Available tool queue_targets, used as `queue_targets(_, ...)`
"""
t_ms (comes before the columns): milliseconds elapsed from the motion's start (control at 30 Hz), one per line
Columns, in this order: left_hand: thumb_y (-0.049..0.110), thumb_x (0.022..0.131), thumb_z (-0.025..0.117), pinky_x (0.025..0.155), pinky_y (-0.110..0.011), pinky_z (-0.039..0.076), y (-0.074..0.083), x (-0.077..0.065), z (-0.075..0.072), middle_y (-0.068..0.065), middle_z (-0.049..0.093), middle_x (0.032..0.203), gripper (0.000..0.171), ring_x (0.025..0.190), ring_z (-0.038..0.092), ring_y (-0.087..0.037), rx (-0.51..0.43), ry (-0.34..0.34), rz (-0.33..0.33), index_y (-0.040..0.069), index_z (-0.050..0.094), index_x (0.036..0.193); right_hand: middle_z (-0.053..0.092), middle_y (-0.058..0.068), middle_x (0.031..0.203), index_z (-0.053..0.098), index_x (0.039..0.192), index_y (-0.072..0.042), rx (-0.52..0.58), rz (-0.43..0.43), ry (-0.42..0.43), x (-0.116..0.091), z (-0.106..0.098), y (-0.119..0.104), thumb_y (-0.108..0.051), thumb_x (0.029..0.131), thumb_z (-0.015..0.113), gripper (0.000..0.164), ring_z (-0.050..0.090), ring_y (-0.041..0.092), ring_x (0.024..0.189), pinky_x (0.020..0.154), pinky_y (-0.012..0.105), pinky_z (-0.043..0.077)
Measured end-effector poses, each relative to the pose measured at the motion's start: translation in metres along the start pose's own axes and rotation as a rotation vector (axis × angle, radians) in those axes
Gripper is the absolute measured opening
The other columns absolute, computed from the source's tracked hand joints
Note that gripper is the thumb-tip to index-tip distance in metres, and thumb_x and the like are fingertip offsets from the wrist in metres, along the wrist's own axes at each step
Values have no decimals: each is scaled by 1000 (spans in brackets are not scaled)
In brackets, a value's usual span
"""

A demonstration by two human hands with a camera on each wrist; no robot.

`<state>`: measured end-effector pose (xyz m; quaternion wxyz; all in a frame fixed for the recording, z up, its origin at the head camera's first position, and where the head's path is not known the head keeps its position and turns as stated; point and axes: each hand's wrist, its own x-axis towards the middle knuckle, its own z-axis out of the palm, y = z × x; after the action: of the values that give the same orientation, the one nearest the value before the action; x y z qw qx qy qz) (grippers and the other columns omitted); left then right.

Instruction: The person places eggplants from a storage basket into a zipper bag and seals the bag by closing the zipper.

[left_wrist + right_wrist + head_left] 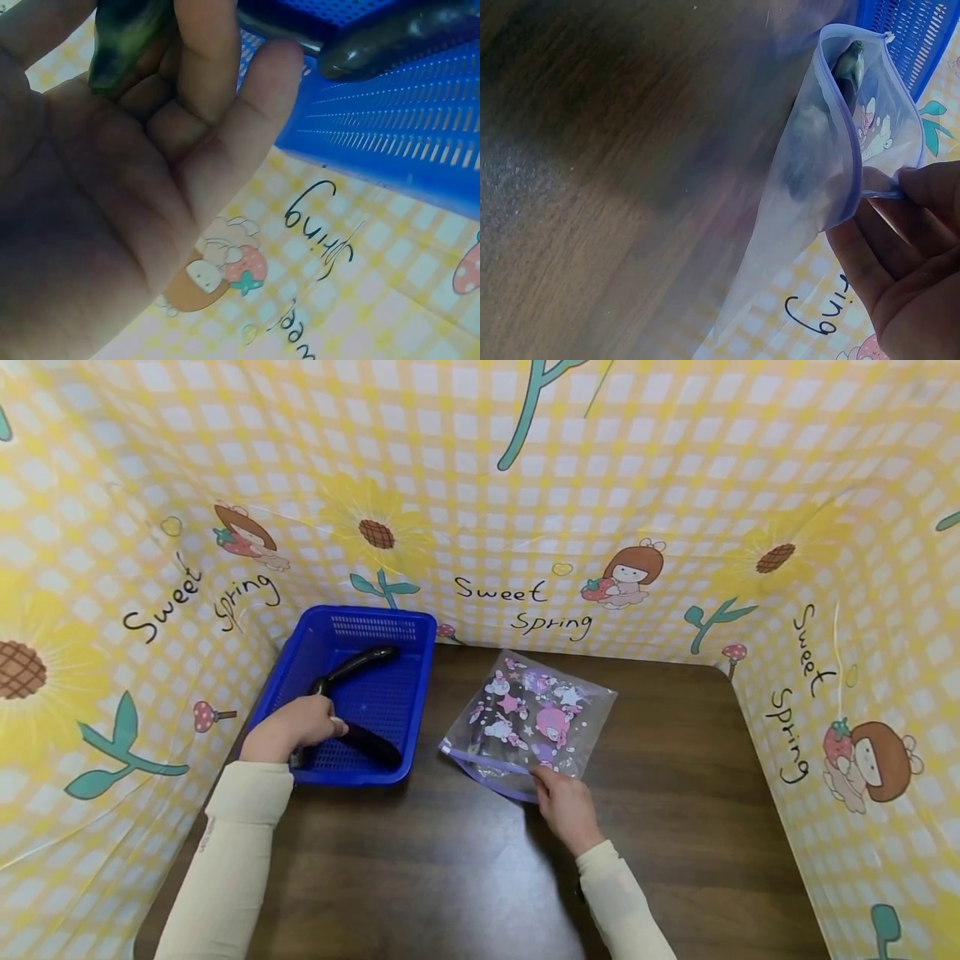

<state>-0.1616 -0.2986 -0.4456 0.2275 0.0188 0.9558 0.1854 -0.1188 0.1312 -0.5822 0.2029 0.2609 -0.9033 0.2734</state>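
My left hand reaches into the blue plastic basket and grips an eggplant, whose green stem end lies against the palm in the left wrist view. Another dark eggplant lies farther back in the basket. With thumb and fingers my right hand pinches the purple-edged mouth of a clear zip bag printed with pink and white figures. The bag's mouth gapes in the right wrist view, and a dark thing with a pale green end shows within it.
A dark wooden table carries the basket and the bag, the bag to the right of the basket. Yellow checked cloth walls with printed flowers stand around the back and both sides, and the basket is close to the left one.
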Motion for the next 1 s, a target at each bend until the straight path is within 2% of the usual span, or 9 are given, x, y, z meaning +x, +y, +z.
queue_targets(167,20,93,68,72,-48,47,10,-14,8,-7,58,75,23,71,54,-27,59,42,28,8,61,75,73,10,82,73,100,-5,6,7,-10,0,-1,-1,1,84,76,18,67,30,62,57,46,53)
queue_targets(300,18,91,69,77,-54,50,17,-23,15,-11,64,79,20,75,60,-31,97,58,18,6,65,77,73,10,82,73,101,-5,3,12,-14,0,-1,-2,-1,85,76,16,68,30,63,57,46,53)
queue_targets(467,21,96,64,83,-57,49,20,-31,19,-13,65,86,22,84,62,-35,86,32,9,2,68,85,73,10,82,73,101,-7,7,19,-30,0,-1,-3,-2,87,75,16,68,30,64,58,47,53)
queue_targets(567,24,100,59,85,-58,48,20,-33,23,-14,65,87,27,88,63,-36,68,47,17,2,68,87,73,10,82,73,101,-7,5,16,-28,0,0,-2,-2,86,75,16,68,30,63,57,47,53)
queue_targets(767,22,103,53,79,-56,48,16,-42,30,-13,65,87,28,84,62,-34,20,154,55,1,68,91,73,10,81,73,101,-6,3,0,-18,0,0,-1,-1,85,76,17,67,29,62,56,46,53)
queue_targets(933,23,106,51,85,-60,47,9,-57,38,-21,70,104,35,99,65,-44,-28,278,114,-6,68,115,73,9,82,73,101,-6,4,8,-28,1,-2,-1,-1,86,76,17,68,29,62,56,46,53)
queue_targets(1000,25,106,50,86,-61,46,8,-63,44,-22,69,109,37,103,63,-46,-57,317,118,-5,66,120,73,9,82,73,102,-7,1,15,-34,1,-3,-1,-1,86,76,17,68,29,63,57,46,53)
